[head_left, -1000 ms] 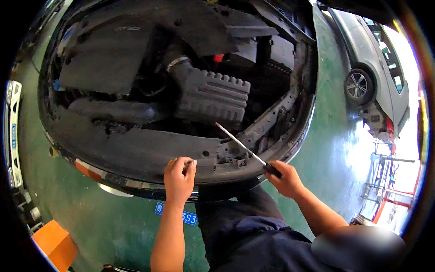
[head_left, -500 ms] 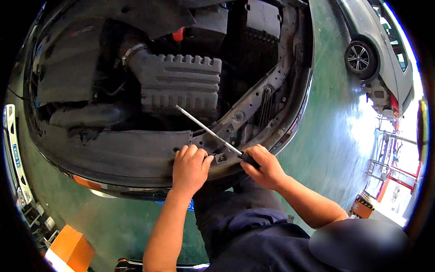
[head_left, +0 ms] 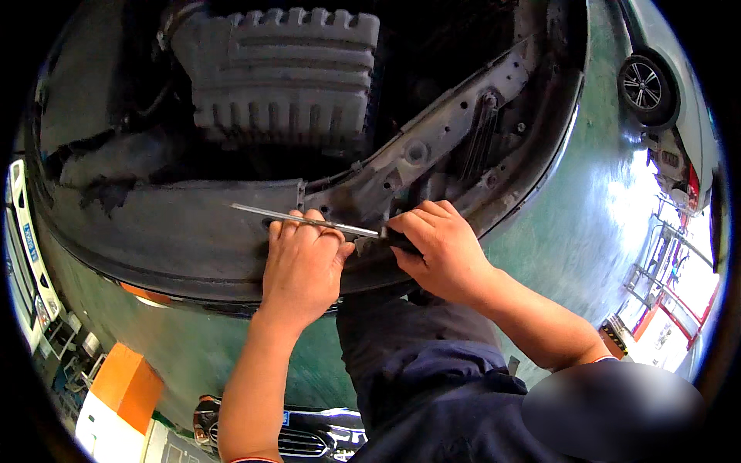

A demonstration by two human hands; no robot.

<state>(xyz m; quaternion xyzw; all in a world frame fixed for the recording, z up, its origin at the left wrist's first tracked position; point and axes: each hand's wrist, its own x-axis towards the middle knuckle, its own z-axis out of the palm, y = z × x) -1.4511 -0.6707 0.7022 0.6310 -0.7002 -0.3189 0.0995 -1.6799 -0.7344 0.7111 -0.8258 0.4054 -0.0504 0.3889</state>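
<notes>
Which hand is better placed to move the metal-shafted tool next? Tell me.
Probably the right hand: it grips the black handle, while the metal shaft crosses the left hand.

No words or numbers readable for sure here. Blue plate (head_left: 30,243) on the white front bumper (head_left: 48,295), far left: one row of light characters, small and skewed by the lens. Second blue patch (head_left: 286,417) on the front of the black car (head_left: 309,444), bottom edge: probably a plate too, but it's partly hidden, so its characters can't be made out.
</notes>
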